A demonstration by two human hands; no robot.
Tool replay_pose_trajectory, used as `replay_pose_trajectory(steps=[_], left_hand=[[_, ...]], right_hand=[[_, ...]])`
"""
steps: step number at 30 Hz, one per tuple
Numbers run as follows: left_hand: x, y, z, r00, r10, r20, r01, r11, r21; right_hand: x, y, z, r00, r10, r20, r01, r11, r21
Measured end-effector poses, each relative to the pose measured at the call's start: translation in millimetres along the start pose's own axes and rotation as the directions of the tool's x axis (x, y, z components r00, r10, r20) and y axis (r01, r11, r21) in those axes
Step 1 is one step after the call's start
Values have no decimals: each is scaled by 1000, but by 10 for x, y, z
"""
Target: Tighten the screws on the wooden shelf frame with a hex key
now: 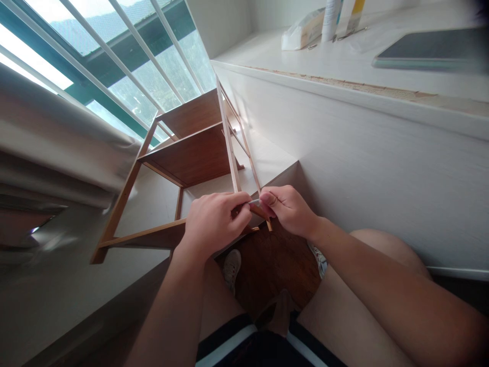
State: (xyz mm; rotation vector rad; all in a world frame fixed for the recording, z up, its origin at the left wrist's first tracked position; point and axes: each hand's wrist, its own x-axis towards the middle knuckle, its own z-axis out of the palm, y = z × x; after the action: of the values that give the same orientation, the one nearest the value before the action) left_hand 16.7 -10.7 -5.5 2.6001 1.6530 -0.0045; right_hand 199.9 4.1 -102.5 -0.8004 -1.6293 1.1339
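Both hands meet at the middle of the view, fingers closed in pinches. Between them shows a short, thin, pale rod, and its kind is too small to make out. My left hand pinches one end, with the fingertips partly hidden behind the thumb and knuckles. My right hand pinches the other end; a thin ring-like yellowish line shows at its fingers. Just beyond the hands stands a brown wooden shelf rack with several tiers and slim side posts. Its lower part is partly covered by my left hand.
A white ledge with a chipped edge runs along the right. On it are a plastic-wrapped pack, a white tube and a dark flat device. A barred window and curtain are at left.
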Motion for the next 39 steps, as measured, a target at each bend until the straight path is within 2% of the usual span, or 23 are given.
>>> replay_pose_trajectory(steps=[5,9,12,19,26,32,39], left_hand=[[-1,0,-12,1000,-1,-4,1,1000,-7],[0,3,-17,1000,4,-7,-4,1000,-3],[3,7,-11,1000,3,-10,-3,1000,-4],[4,14,-10,1000,1,-10,-1,1000,4],[3,22,-12,1000,-3,-5,2,1000,-5],[0,14,-21,1000,-6,-8,6,1000,-12],[-1,7,-11,1000,-8,-6,8,1000,-9]], right_hand=[[33,62,-72,989,-144,19,145,983,-109],[46,87,-72,968,-252,11,252,960,-123],[40,95,-44,962,-273,-9,271,957,-104],[-12,17,38,996,-80,-41,80,997,0],[-34,-20,75,996,75,-54,-70,993,93],[-35,-67,104,986,163,-40,-152,969,193],[-47,-72,120,980,200,-9,-191,949,251]])
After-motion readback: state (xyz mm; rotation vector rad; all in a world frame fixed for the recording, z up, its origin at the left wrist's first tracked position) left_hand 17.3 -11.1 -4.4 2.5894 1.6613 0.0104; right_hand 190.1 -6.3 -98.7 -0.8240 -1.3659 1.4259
